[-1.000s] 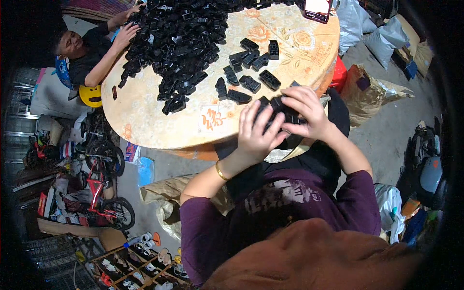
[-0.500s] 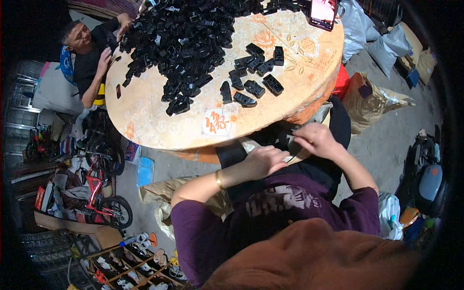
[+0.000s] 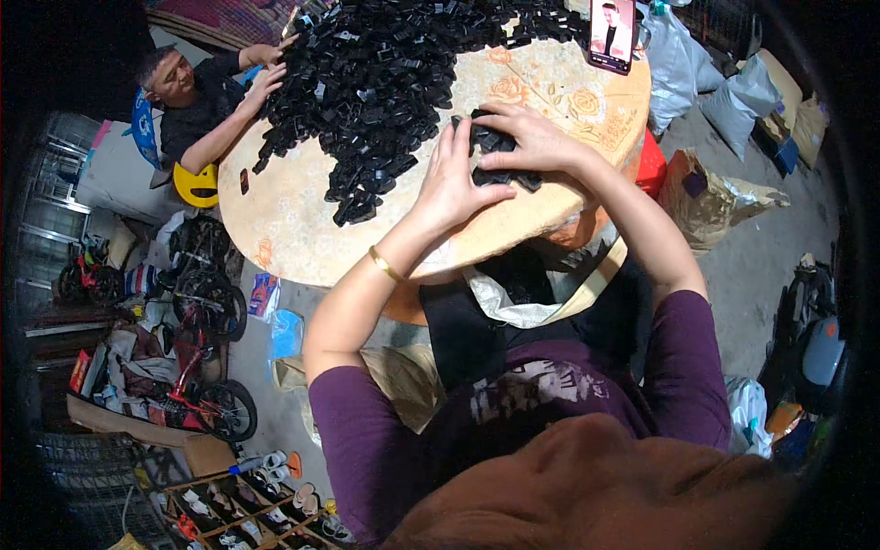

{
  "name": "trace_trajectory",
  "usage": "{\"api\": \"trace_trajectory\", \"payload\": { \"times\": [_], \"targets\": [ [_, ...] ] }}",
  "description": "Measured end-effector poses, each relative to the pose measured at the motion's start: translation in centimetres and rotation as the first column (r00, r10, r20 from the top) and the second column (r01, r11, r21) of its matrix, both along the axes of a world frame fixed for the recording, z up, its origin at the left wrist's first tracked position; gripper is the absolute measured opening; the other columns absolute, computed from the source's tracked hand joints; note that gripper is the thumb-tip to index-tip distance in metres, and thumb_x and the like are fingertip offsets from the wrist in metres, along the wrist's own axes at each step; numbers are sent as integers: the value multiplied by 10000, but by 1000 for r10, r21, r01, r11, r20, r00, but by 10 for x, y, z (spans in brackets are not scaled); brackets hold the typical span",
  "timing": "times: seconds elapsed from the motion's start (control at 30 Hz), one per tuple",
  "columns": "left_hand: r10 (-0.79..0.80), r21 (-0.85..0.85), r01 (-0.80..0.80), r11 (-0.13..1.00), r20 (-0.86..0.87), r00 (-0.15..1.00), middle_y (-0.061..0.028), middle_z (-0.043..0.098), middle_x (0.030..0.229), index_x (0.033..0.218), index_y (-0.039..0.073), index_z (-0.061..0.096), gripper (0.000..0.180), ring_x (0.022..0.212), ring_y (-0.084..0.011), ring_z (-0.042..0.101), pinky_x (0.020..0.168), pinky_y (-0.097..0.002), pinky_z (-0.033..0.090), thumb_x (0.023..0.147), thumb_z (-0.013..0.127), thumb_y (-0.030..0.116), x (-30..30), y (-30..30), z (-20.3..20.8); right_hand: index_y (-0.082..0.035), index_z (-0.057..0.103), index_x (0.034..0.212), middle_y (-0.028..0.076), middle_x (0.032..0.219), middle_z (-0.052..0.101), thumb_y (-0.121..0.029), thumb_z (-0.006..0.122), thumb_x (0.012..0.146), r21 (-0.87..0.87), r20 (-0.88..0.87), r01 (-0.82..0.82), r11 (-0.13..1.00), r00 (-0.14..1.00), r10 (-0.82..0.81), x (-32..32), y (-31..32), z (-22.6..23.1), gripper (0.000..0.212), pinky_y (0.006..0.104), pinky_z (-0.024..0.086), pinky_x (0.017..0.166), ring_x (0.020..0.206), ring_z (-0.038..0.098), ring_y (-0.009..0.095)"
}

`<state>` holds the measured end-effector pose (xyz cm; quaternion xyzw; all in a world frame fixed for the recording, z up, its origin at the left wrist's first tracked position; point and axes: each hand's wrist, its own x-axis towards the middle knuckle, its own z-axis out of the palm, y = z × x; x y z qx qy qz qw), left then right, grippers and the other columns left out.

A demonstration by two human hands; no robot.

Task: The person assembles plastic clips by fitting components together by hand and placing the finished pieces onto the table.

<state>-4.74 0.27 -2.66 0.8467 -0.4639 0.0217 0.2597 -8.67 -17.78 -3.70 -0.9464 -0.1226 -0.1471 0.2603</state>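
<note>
Black parts heap (image 3: 385, 82) beyond bare tabletop (image 3: 293, 220)

Small cluster of black plastic clips (image 3: 500, 156) on the round table's near edge, half-covered.

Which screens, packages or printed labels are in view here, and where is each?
Phone: upright at the round table's far edge, beyond the right hand; pink-rimmed rectangle, lit screen.
Small packet: on the floor under the table's left side; blue with red print.
White sacks: floor, upper right; plain.
Brown bag: floor right of the table; crumpled.
</note>
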Motion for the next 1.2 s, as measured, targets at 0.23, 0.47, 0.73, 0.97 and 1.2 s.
{"api": "trace_trajectory", "payload": {
  "times": [0.23,0.47,0.73,0.97,1.2],
  "targets": [
    [-142,-222,105,969,-157,977,-192,419,1155,1220,9,332,895,1068,-333,444,909,-375,383,510,800,289,-2,-5,-3,-35,601,1016,168,1135,509,-354,655,671,131,141,29,991,989,-48,-38,1,-9,473,375,370,907,1047,483,319],
    [-225,-223,212,951,-33,974,-172,438,1101,1140,44,406,711,1029,-335,455,874,-388,399,543,755,212,-34,-4,-4,-46,616,920,140,1071,540,-285,648,667,129,304,146,981,935,-180,-87,12,-15,350,395,391,814,977,510,299],
    [-286,-115,299,947,117,951,-206,404,1135,1159,79,442,670,1023,-375,441,863,-421,388,578,744,222,-75,4,-7,-44,579,978,170,1083,514,-236,662,643,119,397,130,984,902,-168,-134,20,-23,395,414,375,819,941,500,336],
    [-462,158,448,880,505,730,-200,419,1211,1186,36,435,466,1138,-343,399,944,-519,285,746,506,175,-106,8,-50,0,546,972,215,1141,462,-131,656,646,227,284,100,969,945,-164,-171,25,-49,368,410,375,871,1015,474,359],
    [-605,237,558,795,252,756,-193,468,1110,1076,-10,479,372,1078,-336,434,951,-434,311,736,516,138,-103,15,-80,-16,585,949,150,1025,556,-137,643,686,-18,-125,142,990,982,-143,-177,24,-73,295,386,409,816,960,525,296]
  ]
}}
